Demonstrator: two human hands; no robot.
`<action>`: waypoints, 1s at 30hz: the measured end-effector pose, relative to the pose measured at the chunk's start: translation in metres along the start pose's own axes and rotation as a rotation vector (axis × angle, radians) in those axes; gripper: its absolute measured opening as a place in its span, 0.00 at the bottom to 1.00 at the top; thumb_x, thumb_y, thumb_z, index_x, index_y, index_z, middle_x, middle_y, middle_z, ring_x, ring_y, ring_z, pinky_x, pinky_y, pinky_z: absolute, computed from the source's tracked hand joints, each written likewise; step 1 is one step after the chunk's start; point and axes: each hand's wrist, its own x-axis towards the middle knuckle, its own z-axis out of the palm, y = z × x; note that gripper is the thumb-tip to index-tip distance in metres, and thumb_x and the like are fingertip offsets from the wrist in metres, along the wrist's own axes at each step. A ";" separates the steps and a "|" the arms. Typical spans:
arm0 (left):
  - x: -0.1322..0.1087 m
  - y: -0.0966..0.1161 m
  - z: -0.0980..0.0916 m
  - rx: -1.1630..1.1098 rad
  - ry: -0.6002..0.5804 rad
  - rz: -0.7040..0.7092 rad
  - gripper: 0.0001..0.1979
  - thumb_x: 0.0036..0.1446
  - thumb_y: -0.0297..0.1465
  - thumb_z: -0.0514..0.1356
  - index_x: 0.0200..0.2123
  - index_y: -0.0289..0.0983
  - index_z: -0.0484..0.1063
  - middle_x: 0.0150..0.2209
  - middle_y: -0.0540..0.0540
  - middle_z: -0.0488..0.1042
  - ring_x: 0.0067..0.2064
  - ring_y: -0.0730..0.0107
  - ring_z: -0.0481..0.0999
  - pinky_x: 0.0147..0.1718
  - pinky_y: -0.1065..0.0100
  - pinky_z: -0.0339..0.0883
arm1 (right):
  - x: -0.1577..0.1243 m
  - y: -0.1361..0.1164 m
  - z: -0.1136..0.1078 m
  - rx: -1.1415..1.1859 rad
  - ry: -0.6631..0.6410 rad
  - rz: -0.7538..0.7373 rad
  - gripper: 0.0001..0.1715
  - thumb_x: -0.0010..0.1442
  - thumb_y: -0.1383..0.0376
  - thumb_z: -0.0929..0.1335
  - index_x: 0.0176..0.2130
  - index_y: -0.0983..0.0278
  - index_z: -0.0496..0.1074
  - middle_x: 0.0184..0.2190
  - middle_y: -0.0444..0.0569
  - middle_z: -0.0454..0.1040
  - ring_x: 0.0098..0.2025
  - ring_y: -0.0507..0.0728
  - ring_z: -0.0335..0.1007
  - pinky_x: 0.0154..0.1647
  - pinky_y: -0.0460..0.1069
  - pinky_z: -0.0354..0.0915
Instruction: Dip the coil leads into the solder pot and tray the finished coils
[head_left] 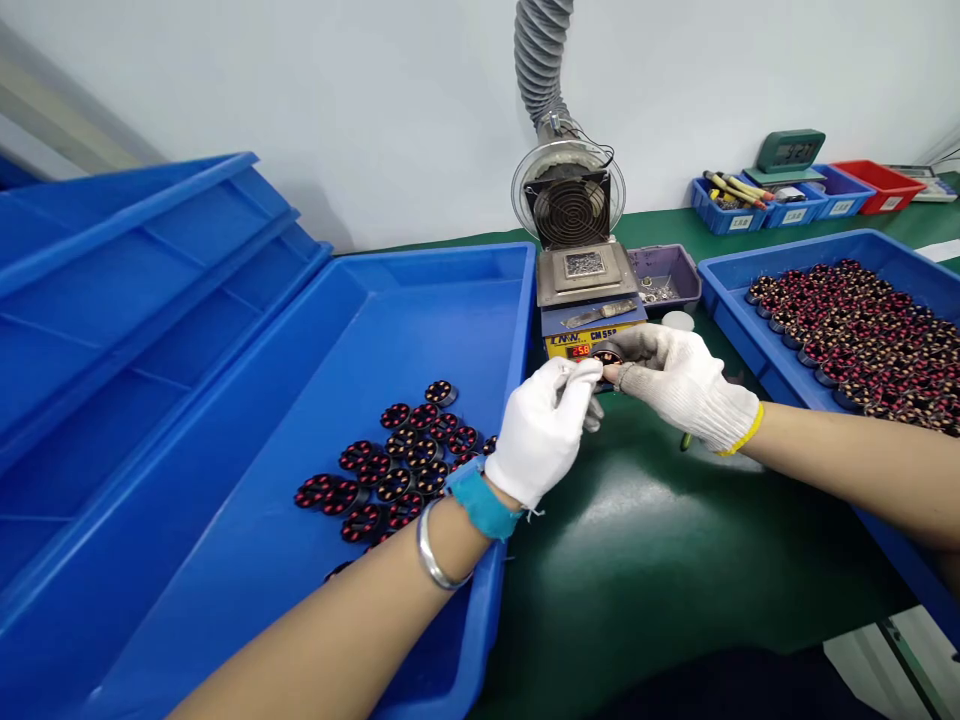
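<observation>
A small round black stator with copper-coloured coils is held up between my hands, just in front of a solder pot with a red lit display. My right hand, in a white glove with greyed fingers, grips it from the right, one fingertip bare. From the left, my left hand, gloved in white, pinches at the stator's near edge with thumb and forefinger closed. What exactly those tips press on is partly hidden. Below my left hand, more stators with red and copper coils lie loose in a blue tray.
On the right, another blue tray holds many stators. A fan under a grey duct stands behind the pot. Beside it sits a purple bin. Small bins, a red bin and a clock line the back. Stacked blue trays lean left.
</observation>
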 end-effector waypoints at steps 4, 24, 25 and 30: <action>-0.008 -0.001 0.001 -0.036 0.094 0.149 0.10 0.60 0.37 0.54 0.35 0.36 0.68 0.25 0.50 0.72 0.25 0.73 0.73 0.26 0.71 0.69 | 0.004 0.002 -0.005 -0.077 0.051 -0.021 0.13 0.50 0.65 0.71 0.38 0.66 0.73 0.36 0.48 0.78 0.38 0.54 0.75 0.41 0.48 0.72; 0.001 0.001 -0.003 0.319 -0.201 0.092 0.19 0.59 0.45 0.52 0.25 0.38 0.69 0.22 0.50 0.71 0.26 0.71 0.70 0.29 0.69 0.62 | 0.161 -0.042 -0.021 -1.308 0.054 -0.223 0.13 0.52 0.60 0.69 0.37 0.64 0.76 0.34 0.51 0.74 0.40 0.63 0.72 0.41 0.57 0.67; 0.001 0.000 -0.002 0.317 -0.205 0.093 0.19 0.60 0.45 0.52 0.25 0.38 0.68 0.22 0.50 0.71 0.26 0.71 0.70 0.28 0.69 0.62 | 0.164 -0.043 -0.017 -1.342 0.047 -0.230 0.13 0.52 0.61 0.69 0.37 0.65 0.76 0.34 0.52 0.74 0.40 0.64 0.72 0.41 0.58 0.67; 0.001 -0.003 -0.001 0.320 -0.220 0.116 0.20 0.60 0.44 0.52 0.22 0.38 0.65 0.21 0.50 0.70 0.25 0.72 0.67 0.27 0.69 0.60 | 0.171 -0.041 -0.002 -1.451 0.000 -0.214 0.13 0.52 0.64 0.68 0.38 0.66 0.76 0.33 0.53 0.74 0.40 0.65 0.73 0.39 0.59 0.68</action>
